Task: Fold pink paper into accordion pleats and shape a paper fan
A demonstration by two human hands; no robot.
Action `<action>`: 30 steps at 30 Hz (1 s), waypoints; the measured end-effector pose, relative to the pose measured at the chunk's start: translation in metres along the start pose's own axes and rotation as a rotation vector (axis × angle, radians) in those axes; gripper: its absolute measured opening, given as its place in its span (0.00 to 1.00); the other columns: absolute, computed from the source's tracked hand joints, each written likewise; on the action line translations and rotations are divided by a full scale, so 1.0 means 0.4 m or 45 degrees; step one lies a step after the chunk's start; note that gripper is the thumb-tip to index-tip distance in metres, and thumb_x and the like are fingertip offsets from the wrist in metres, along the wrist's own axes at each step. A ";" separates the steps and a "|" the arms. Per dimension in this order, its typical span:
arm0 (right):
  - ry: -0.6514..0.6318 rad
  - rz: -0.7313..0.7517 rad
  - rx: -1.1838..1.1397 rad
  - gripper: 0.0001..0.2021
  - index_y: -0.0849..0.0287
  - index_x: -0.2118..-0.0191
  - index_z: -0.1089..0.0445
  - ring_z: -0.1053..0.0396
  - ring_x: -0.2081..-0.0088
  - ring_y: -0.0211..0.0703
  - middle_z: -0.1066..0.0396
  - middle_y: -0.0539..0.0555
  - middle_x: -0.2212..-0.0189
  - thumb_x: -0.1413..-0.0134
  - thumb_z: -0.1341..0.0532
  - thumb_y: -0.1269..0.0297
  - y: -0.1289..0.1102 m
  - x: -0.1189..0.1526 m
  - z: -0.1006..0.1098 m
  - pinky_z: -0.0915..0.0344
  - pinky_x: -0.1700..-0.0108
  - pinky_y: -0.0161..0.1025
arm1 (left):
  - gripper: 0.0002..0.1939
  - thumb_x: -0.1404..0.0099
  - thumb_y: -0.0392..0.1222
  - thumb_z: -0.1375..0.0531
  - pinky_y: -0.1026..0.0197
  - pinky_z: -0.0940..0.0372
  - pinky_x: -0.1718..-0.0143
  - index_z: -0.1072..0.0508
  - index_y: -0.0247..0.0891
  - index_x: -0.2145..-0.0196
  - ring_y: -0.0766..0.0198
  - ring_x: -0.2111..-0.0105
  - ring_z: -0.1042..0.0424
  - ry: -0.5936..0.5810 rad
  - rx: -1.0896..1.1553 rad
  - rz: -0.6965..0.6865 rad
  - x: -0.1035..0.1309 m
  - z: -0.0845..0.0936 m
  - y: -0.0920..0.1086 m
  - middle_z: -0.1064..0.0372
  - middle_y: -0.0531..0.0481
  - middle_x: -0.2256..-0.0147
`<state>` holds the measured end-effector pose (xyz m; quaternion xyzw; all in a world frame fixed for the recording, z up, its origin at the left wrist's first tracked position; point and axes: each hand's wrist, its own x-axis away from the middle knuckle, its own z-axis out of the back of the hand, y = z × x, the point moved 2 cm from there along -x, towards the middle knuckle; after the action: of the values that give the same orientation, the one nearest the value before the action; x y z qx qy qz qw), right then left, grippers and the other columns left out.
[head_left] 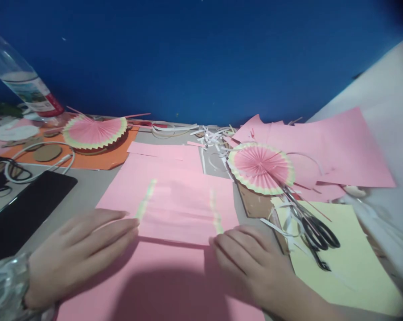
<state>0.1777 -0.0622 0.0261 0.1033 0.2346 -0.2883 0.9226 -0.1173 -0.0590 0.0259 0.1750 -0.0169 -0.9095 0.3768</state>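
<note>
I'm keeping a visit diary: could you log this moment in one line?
left hand: at banded pink paper, left end; right hand: at its right end; black-handled scissors: over pale-yellow sheet

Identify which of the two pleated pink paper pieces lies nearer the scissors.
The right-hand pleated piece, close beside the black-handled scissors; the left-hand pleated piece sits by the orange sheet.

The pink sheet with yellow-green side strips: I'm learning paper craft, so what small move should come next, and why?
Perhaps turn up a narrow fold along the near edge of the striped pink sheet. The left hand and right hand are at that edge's two ends, faint lines cross the sheet, and the pleated disc on the right is likewise pink with a yellow-green rim.
</note>
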 end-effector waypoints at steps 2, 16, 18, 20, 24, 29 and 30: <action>-0.111 -0.022 -0.035 0.14 0.58 0.67 0.30 0.33 0.68 0.42 0.26 0.52 0.71 0.47 0.51 0.79 -0.017 0.012 -0.035 0.38 0.61 0.43 | 0.19 0.38 0.28 0.47 0.46 0.46 0.48 0.31 0.45 0.52 0.51 0.50 0.38 -0.035 -0.082 -0.025 0.024 -0.046 0.014 0.31 0.50 0.52; -0.351 0.048 0.022 0.06 0.62 0.66 0.33 0.39 0.67 0.43 0.34 0.53 0.70 0.45 0.47 0.74 -0.028 -0.045 -0.105 0.42 0.59 0.45 | 0.06 0.35 0.33 0.48 0.52 0.36 0.62 0.32 0.35 0.64 0.57 0.62 0.35 -0.353 -0.005 -0.224 -0.164 -0.132 0.093 0.33 0.47 0.62; -0.284 0.053 -0.033 0.06 0.61 0.69 0.34 0.41 0.70 0.42 0.35 0.52 0.73 0.45 0.47 0.74 -0.033 -0.049 -0.118 0.42 0.62 0.43 | 0.05 0.35 0.35 0.47 0.52 0.36 0.63 0.32 0.35 0.65 0.57 0.64 0.35 -0.292 0.000 -0.211 -0.160 -0.133 0.092 0.33 0.47 0.64; -0.256 0.019 -0.073 0.07 0.61 0.71 0.34 0.42 0.71 0.41 0.36 0.52 0.74 0.45 0.46 0.74 -0.031 -0.049 -0.126 0.43 0.63 0.42 | 0.04 0.36 0.35 0.46 0.53 0.36 0.64 0.32 0.35 0.67 0.58 0.65 0.36 -0.235 -0.019 -0.224 -0.158 -0.132 0.090 0.34 0.48 0.66; -0.226 -0.106 -0.143 0.06 0.63 0.68 0.33 0.41 0.69 0.42 0.35 0.53 0.72 0.45 0.47 0.75 -0.015 -0.048 -0.129 0.43 0.63 0.42 | 0.05 0.36 0.31 0.47 0.54 0.36 0.65 0.32 0.34 0.66 0.59 0.66 0.36 -0.151 -0.076 -0.282 -0.165 -0.131 0.083 0.33 0.48 0.66; -0.297 -0.164 -0.192 0.05 0.62 0.65 0.34 0.41 0.68 0.42 0.35 0.53 0.70 0.43 0.46 0.73 -0.013 -0.056 -0.130 0.43 0.61 0.41 | 0.07 0.36 0.30 0.48 0.56 0.37 0.65 0.31 0.34 0.67 0.60 0.67 0.37 -0.135 -0.050 -0.240 -0.166 -0.135 0.078 0.33 0.47 0.67; -0.313 -0.151 -0.186 0.04 0.62 0.66 0.34 0.41 0.68 0.41 0.35 0.53 0.70 0.43 0.46 0.73 -0.015 -0.057 -0.130 0.43 0.61 0.41 | 0.07 0.36 0.30 0.48 0.56 0.37 0.66 0.31 0.34 0.67 0.60 0.67 0.37 -0.140 -0.057 -0.249 -0.164 -0.135 0.079 0.34 0.48 0.68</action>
<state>0.1384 -0.0391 -0.0081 -0.0141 0.1460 -0.3348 0.9308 -0.0350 -0.0309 0.0002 0.1171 0.0000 -0.9503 0.2886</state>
